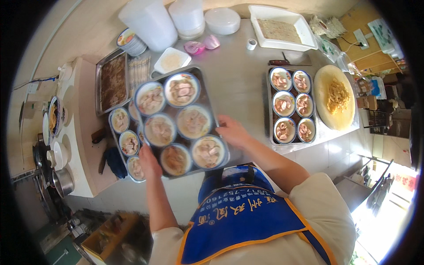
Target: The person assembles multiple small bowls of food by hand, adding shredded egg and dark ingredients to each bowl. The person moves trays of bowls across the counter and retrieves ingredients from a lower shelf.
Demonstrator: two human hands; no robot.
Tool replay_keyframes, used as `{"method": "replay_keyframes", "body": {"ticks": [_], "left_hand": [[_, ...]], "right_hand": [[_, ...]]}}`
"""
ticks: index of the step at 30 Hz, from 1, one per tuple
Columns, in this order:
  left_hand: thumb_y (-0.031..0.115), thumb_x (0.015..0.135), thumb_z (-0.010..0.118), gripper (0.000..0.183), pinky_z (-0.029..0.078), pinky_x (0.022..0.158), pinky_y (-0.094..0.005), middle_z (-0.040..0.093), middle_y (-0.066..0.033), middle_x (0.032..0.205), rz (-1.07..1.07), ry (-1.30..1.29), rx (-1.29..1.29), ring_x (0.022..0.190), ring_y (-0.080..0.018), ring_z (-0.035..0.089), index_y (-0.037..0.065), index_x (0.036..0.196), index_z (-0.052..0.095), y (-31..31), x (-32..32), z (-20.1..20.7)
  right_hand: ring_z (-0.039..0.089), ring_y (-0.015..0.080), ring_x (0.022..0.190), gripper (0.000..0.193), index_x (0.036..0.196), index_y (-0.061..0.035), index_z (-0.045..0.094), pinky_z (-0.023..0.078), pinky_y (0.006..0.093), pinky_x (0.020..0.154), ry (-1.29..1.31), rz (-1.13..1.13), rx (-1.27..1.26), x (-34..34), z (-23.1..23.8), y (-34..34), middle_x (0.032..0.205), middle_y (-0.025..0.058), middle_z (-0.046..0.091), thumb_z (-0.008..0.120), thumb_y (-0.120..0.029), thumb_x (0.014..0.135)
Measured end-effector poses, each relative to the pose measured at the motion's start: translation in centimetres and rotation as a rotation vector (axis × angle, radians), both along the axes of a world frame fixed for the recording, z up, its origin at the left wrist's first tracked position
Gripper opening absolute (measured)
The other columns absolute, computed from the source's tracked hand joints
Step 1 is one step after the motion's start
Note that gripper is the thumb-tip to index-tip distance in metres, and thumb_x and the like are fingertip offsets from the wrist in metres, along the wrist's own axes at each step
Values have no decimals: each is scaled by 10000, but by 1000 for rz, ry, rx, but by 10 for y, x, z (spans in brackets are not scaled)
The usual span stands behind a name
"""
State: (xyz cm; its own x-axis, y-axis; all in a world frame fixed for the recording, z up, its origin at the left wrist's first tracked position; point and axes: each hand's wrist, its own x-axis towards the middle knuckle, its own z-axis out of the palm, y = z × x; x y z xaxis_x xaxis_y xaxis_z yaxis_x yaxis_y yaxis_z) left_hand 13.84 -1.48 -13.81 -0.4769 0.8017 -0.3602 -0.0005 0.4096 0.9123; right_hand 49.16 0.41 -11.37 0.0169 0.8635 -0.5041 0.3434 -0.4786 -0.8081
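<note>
Both my hands hold a dark metal tray (pixel 204 95) by its sides, raised and tilted a little at the left of the counter. On it stand several small patterned bowls (pixel 182 90) with pale pieces of meat in them. My left hand (pixel 150 162) grips the near left edge; its fingertips are partly hidden. Round the right edge curl the fingers of my right hand (pixel 232 131). Partly covered by the held tray, another tray lies at the left with similar filled bowls (pixel 129 143). The held tray is slightly blurred.
At the right sits a tray (pixel 289 115) of filled bowls, beside a round chopping board (pixel 324 97) bearing a yellowish chopped heap. Behind are a cleaver (pixel 296 59), a white tub (pixel 311 42), cut onions (pixel 195 47) and plastic containers (pixel 148 22). A brown-stained metal pan (pixel 112 81) lies far left.
</note>
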Motion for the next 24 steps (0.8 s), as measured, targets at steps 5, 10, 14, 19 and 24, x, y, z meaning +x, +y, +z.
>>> {"method": "replay_keyframes", "body": {"ticks": [5, 10, 14, 19, 24], "left_hand": [[335, 1056, 558, 403, 453, 948, -337, 652, -90, 1148, -66, -99, -35, 1034, -176, 579, -33, 1211, 617, 19, 124, -39], [326, 1054, 565, 402, 494, 934, -346, 663, -108, 1165, -164, -287, -179, 1047, -195, 622, -42, 1212, 593, 36, 201, -72], [303, 1053, 567, 366, 518, 943, -355, 666, -109, 1153, -146, -367, -204, 1044, -203, 644, -33, 1198, 579, 43, 235, -68], [263, 1053, 559, 308, 538, 893, -373, 666, -133, 1131, -354, -263, -159, 982, -209, 647, -25, 1158, 594, 36, 224, -108], [270, 991, 634, 353, 501, 861, -386, 674, -159, 997, -388, -93, -163, 938, -215, 621, -67, 1097, 641, 9, 216, -150]], "right_hand": [[680, 339, 959, 405, 1204, 7, 618, 530, 440, 837, -34, -97, -8, 110, -14, -29, 1037, 210, 702, 669, -212, 868], [665, 458, 981, 416, 1142, 59, 597, 525, 505, 828, -171, -164, -5, 172, -64, -49, 1051, 280, 686, 638, -246, 863], [609, 460, 1200, 655, 1403, 80, 479, 517, 480, 986, -139, -163, -113, 186, -60, -53, 1303, 320, 607, 637, -294, 889], [421, 460, 1387, 723, 1497, 13, 417, 325, 521, 1187, -435, -56, 145, 172, -26, -69, 1465, 293, 473, 680, -287, 894], [601, 345, 1242, 554, 1409, -7, 527, 499, 414, 1039, -270, -85, 373, 126, -13, -47, 1346, 211, 604, 693, -99, 889]]}}
